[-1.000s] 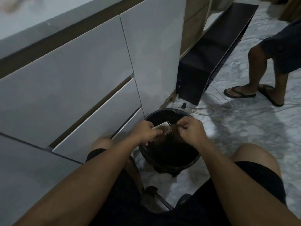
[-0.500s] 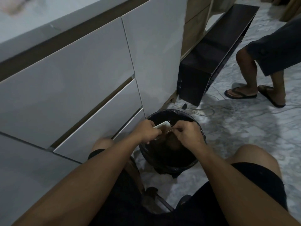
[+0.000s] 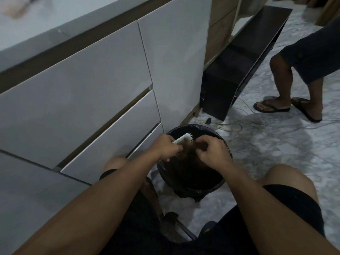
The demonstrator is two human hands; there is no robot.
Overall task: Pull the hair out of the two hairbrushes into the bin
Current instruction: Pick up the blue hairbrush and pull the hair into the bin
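progress: mid-task, first hairbrush (image 3: 184, 139) being cleaned, second brush not in view | left hand (image 3: 165, 149) closed round the hairbrush handle, holding it above the bin (image 3: 217, 184) opening | right hand (image 3: 211, 153) just beside the bristles over the bin, fingers pinched on what looks like hair (image 3: 200, 147), blurred | remaining hair: cannot tell
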